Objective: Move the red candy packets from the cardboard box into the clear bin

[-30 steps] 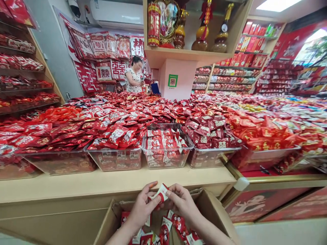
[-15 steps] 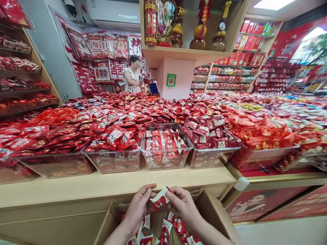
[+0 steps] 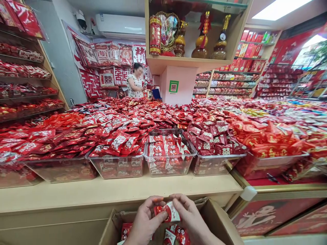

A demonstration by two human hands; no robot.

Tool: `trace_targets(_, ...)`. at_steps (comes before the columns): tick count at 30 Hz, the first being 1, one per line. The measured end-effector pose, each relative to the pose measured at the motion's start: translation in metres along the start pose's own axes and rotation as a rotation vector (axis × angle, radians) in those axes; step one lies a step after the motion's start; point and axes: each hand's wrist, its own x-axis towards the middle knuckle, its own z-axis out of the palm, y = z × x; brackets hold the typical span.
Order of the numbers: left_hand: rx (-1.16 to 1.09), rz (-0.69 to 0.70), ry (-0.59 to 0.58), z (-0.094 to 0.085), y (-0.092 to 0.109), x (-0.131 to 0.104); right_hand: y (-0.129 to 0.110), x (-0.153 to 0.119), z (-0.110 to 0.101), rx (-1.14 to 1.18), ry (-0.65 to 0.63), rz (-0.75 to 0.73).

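Pale counter [image 3: 109, 194]; clear plastic bins [image 3: 170, 166] directly on it, seemingly side by side.

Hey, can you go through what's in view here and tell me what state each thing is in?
Left hand: fingers closed on the held packet
Right hand: fingers closed on its white end
Held packet: between both hands; seal can't be judged
Cardboard box: open, packets inside
Middle clear bin: lidless, full of packets
Ceiling light: lit
Person: upright behind the piles

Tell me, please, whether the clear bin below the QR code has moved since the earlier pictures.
No, the clear bin has shifted neither way against the counter.
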Motion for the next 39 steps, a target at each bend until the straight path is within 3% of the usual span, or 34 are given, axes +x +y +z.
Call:
trace_targets(3,0.045,0.044,0.023,0.001,0.005,-0.002,0.003,-0.001,0.0,-0.105,-0.123,-0.006)
trace_targets(6,0.062,0.043,0.047,-0.003,0.013,-0.004,-0.009,-0.006,-0.003,-0.348,-0.063,-0.151)
trace_targets(10,0.115,0.019,-0.04,-0.009,0.013,-0.005,-0.074,0.002,-0.002,-0.738,0.119,-0.518)
trace_targets(13,0.265,0.038,-0.115,-0.012,0.003,-0.003,-0.131,0.041,0.009,-0.79,0.224,-0.591)
trace_targets(16,0.507,0.09,-0.155,-0.015,-0.009,-0.001,-0.163,0.099,0.024,-0.813,0.262,-0.391)
trace_targets(19,0.745,0.138,-0.179,-0.019,-0.013,0.0,-0.166,0.148,0.04,-0.9,0.249,-0.269)
trace_targets(22,0.886,0.159,-0.217,-0.021,-0.011,-0.001,-0.157,0.172,0.052,-1.038,0.225,-0.248)
trace_targets(30,0.969,0.153,-0.245,-0.019,-0.007,-0.001,-0.145,0.171,0.053,-1.487,0.179,-0.424)
trace_targets(39,0.934,0.16,-0.229,-0.015,-0.004,-0.004,-0.141,0.179,0.054,-1.73,0.084,-0.5)
